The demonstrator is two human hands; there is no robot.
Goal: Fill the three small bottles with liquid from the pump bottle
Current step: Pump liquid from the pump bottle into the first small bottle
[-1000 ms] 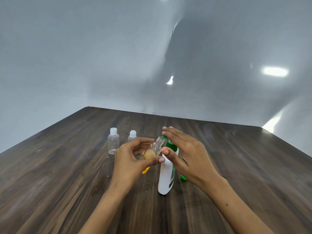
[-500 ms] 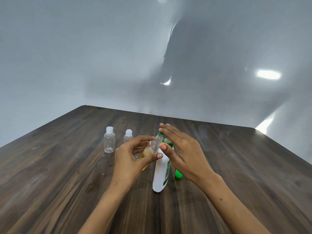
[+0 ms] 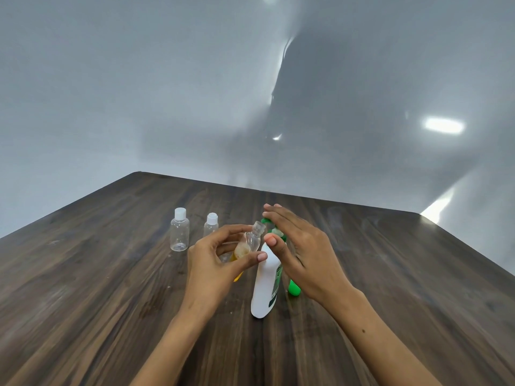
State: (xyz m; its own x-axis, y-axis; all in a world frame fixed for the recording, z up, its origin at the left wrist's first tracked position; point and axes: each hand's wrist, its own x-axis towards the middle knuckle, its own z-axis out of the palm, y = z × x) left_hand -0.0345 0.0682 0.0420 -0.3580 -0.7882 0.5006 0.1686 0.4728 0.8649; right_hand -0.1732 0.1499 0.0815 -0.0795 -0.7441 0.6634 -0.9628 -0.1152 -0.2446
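A white pump bottle (image 3: 264,285) with a green pump head (image 3: 266,220) stands on the wooden table (image 3: 111,288). My left hand (image 3: 214,263) holds an uncapped small clear bottle (image 3: 250,240), tilted, its mouth near the pump's nozzle; yellowish liquid sits in its lower part. My right hand (image 3: 301,249) lies flat, fingers straight, on top of the pump head. Two capped, clear small bottles stand behind: one (image 3: 179,234) at the left, another (image 3: 211,225) partly hidden by my left hand.
A green rounded object (image 3: 294,289) lies on the table under my right wrist. Something orange-yellow (image 3: 238,277) peeks out below my left hand. A glossy grey wall rises behind the table's far edge.
Both hands and the bottles stay in the same arrangement; the view has shifted slightly. My right hand stays pressed over the pump head.
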